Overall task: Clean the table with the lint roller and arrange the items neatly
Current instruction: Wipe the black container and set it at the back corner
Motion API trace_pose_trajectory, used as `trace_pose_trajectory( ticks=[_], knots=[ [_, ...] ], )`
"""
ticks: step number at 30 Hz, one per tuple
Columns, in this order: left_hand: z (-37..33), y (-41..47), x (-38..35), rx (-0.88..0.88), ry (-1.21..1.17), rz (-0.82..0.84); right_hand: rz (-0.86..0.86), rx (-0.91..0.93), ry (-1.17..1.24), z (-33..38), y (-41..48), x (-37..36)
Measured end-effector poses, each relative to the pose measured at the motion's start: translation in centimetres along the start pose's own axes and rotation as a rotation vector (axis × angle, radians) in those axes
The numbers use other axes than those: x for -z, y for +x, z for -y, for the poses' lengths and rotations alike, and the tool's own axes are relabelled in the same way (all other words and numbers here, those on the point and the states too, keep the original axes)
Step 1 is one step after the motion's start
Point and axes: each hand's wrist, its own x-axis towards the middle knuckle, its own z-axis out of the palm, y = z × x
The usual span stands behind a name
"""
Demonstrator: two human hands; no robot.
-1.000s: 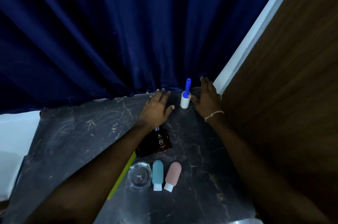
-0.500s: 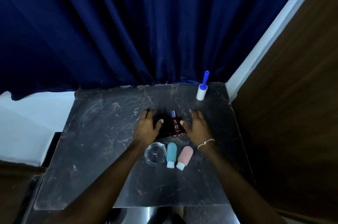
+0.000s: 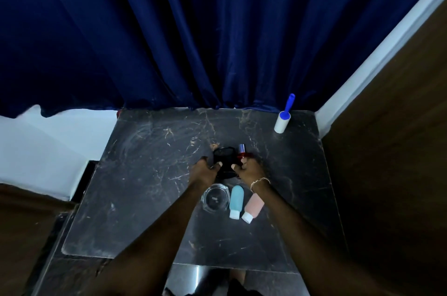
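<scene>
The lint roller (image 3: 283, 118), white with a blue handle, stands upright at the far right corner of the black marble table (image 3: 150, 174). At the table's middle my left hand (image 3: 205, 170) grips a black round container (image 3: 223, 158). Beside it my right hand (image 3: 248, 169) holds a dark red bottle (image 3: 242, 152) with a silver cap. Both items look tilted up off the table. Nearer to me lie a clear glass ashtray (image 3: 215, 199), a teal squeeze tube (image 3: 235, 201) and a pink squeeze tube (image 3: 252, 207), side by side.
A dark blue curtain (image 3: 193, 41) hangs along the table's far edge. A brown wooden panel (image 3: 391, 126) with a white frame closes off the right side. A white surface (image 3: 36, 141) lies to the left, lower than the table.
My hands left the lint roller standing at the far corner and came back to the table's middle. They now grip the black container and the red bottle, which have lifted upright.
</scene>
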Motion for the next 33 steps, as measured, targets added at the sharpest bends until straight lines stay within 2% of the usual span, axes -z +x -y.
trace_pose_trajectory(
  ticks=[9, 14, 23, 28, 33],
  knots=[
    [0.0, 1.4, -1.0, 0.047, -0.038, 0.047, 0.016, 0.059, -0.159, 0.3, 2.3, -0.8],
    [0.6, 1.7, -1.3, 0.052, -0.078, 0.032, 0.024, 0.014, -0.122, -0.8, 2.8, -1.5],
    [0.9, 0.3, -0.3, 0.049, -0.289, -0.022, -0.03, 0.043, 0.044, -0.3, 1.7, -1.9],
    [1.2, -0.7, 2.0, 0.022, -0.417, -0.058, -0.063, 0.128, 0.028, 1.7, 0.8, -2.3],
    [2.5, -1.1, 5.7, -0.056, -0.561, -0.095, 0.011, 0.245, 0.077, 5.1, 0.1, -4.2]
  ],
)
